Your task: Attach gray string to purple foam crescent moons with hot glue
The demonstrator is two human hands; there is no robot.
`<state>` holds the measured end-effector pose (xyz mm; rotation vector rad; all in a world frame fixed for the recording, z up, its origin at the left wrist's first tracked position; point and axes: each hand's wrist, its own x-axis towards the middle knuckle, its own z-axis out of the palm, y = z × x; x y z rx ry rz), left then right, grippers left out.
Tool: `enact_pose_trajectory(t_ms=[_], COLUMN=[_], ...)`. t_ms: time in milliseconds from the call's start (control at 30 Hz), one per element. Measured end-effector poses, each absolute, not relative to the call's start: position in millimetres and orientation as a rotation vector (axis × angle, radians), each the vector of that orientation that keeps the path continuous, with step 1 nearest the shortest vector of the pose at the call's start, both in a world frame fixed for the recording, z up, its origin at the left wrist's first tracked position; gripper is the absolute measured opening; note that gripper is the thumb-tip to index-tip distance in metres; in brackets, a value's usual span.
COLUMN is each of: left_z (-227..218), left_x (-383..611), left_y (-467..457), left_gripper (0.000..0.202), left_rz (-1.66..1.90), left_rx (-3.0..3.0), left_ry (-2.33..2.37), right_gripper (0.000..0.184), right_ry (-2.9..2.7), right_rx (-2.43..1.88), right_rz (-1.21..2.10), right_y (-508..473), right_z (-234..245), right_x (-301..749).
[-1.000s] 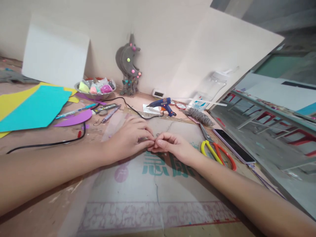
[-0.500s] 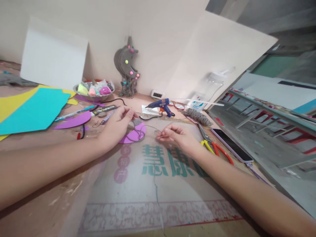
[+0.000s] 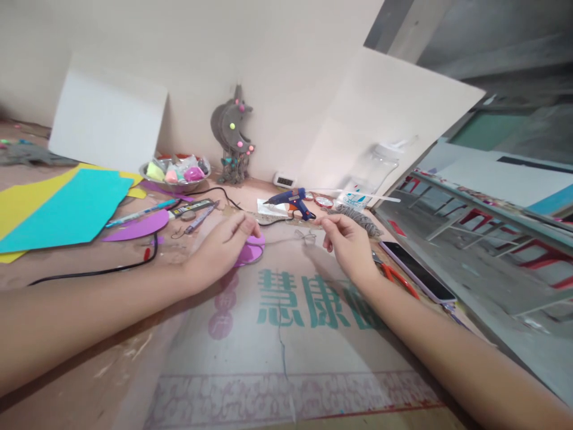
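Note:
My left hand is closed, fingers pinched at the upper edge of a rounded purple paper piece that it partly hides. Grey yarn runs from there to the right and ends in loose, blurred loops near my right hand. The right thumb and fingertips are pinched together, raised a little above the mat, and appear to grip the yarn. Under both hands lies a printed plastic sack with green characters.
Behind the hands sit a blue glue gun, a grey yarn bundle and a small clock. Orange-handled scissors and a phone lie right. Left are coloured sheets and a bowl. A moon ornament leans on the wall.
My right hand has moved right and away from me, and the yarn now stretches further across. The left hand has shifted slightly right and down, covering more of the purple piece.

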<state>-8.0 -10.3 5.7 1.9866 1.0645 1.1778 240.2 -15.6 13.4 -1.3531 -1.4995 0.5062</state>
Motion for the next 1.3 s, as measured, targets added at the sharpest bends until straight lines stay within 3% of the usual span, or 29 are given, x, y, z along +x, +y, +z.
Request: enact_pose_trajectory(t_ms=[167,567,867,1067,1300], left_z=[12.0,4.3,13.0,6.3,13.3], left_x=[-4.4,6.0,13.2,11.4,-3.0], left_y=[-23.0,-37.2,-48.6,-47.9,-9.8], left_gripper=[0.022,0.019,0.022,0.027,0.024], left_rz=[0.975,0.809,0.747,0.768,0.921], left_rx=[2.059,1.605,1.559,1.575,1.937], left_ry=[0.943,0.797,0.521,0.622,1.024], right_gripper=[0.009,0.041,0.031,0.017,0.038], right_ry=[-1.926,-2.23,-2.265,-2.288,-2.38], right_rx=[-1.113,-0.659,-0.696,-0.854,-1.035], right_rz=[0.25,-0.087,-0.271,-0.071,0.563], right_y=[-52.6,-65.5,-58.5,-62.9,-81.5], right_z=[23.6,11.9,12.1,26.0,77.1], right_x=[210.1,203.3,214.7,215.4,219.5])
